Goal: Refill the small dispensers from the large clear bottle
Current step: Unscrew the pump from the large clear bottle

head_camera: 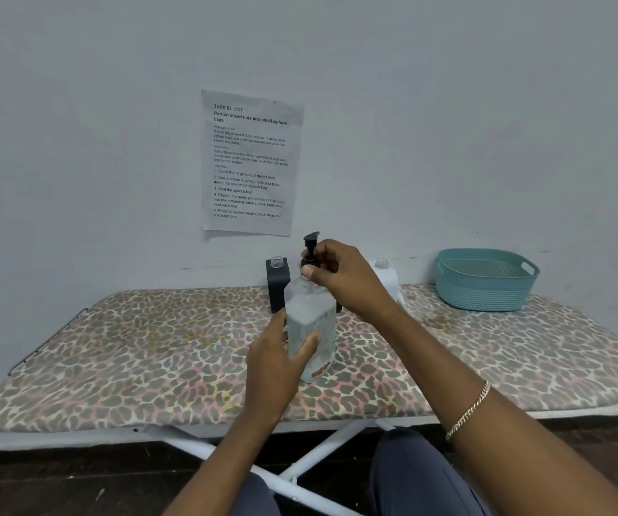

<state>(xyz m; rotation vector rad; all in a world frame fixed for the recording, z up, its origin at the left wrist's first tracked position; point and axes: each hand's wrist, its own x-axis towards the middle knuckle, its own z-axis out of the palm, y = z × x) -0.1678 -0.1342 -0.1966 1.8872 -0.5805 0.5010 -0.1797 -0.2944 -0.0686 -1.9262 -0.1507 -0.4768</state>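
A large clear bottle (313, 318) stands upright in the middle of the leopard-print ironing board (151, 351), holding a pale liquid. My left hand (279, 361) wraps around its lower body. At the bottle's neck, my right hand (341, 279) grips the collar of the black pump head (311, 244). Behind the bottle stands a small black dispenser (278, 284) with an open clear neck and no pump. A small white dispenser (385, 277), also without a pump, is partly hidden behind my right wrist.
A teal plastic basket (486, 279) sits at the board's back right, against the wall. A printed paper sheet (249, 162) hangs on the wall above the dispensers. The board's white legs (311, 463) cross below, near my knees.
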